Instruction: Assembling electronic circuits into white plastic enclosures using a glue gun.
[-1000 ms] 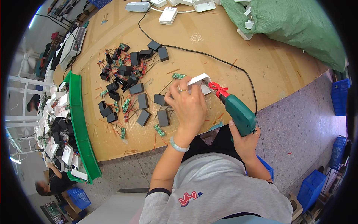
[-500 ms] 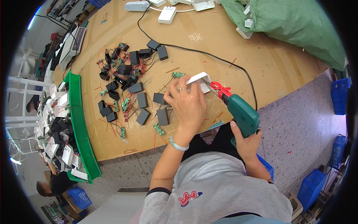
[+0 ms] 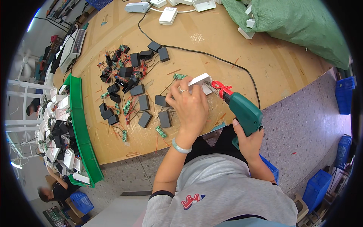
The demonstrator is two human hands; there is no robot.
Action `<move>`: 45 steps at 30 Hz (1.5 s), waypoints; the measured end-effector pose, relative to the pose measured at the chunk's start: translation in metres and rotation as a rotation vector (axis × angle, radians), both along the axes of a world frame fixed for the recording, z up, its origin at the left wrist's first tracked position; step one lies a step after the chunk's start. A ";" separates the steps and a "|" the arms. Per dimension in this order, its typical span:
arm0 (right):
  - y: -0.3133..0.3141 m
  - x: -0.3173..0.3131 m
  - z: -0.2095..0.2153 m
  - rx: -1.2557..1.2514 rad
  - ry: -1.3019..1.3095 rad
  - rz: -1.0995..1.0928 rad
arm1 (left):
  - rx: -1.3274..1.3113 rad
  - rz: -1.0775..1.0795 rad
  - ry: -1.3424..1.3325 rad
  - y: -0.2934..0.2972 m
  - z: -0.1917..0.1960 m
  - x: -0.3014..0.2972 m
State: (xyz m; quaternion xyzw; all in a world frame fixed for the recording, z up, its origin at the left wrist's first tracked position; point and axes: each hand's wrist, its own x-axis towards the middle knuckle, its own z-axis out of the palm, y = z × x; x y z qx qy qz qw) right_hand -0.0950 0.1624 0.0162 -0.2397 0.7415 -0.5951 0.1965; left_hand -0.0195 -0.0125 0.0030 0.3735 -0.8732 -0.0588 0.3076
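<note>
My right hand (image 3: 249,142) is wrapped round the grip of a green pistol-shaped power tool (image 3: 245,113). Red ribbon is tied near its nose, and its thin metal tip reaches into a white plastic housing (image 3: 199,79). My left hand (image 3: 190,102) grips that housing near the table's front edge, its fingers curled over the near side. Part of the housing is hidden behind the fingers. Left of my left hand lie several black boxes (image 3: 165,118) with wires and small green circuit boards (image 3: 160,131). Another circuit board (image 3: 179,76) lies just beyond my fingers.
A black cable (image 3: 211,55) curves across the cardboard-covered table (image 3: 211,34). At left stands a green bin (image 3: 77,113) of white and black parts. A green sack (image 3: 298,30) lies far right, white adapters (image 3: 168,16) at the back. Blue crates (image 3: 317,189) stand on the floor; another person (image 3: 56,189) is lower left.
The green tool has shifted very slightly left and up, its tip still at the white housing. My left hand keeps its hold. At lower left, the other person's arm has moved.
</note>
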 end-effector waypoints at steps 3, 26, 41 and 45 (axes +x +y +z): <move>-0.001 0.000 0.000 -0.009 -0.012 -0.009 | 0.008 -0.003 0.008 0.000 -0.001 0.000; -0.002 -0.001 0.002 -0.060 0.087 -0.005 | 0.022 -0.006 0.015 0.001 -0.001 -0.002; 0.020 -0.007 0.001 -0.039 -0.036 0.008 | 0.019 -0.007 0.008 0.001 0.001 -0.002; 0.029 -0.006 0.001 -0.084 -0.057 0.018 | 0.015 -0.010 0.016 0.001 0.001 -0.002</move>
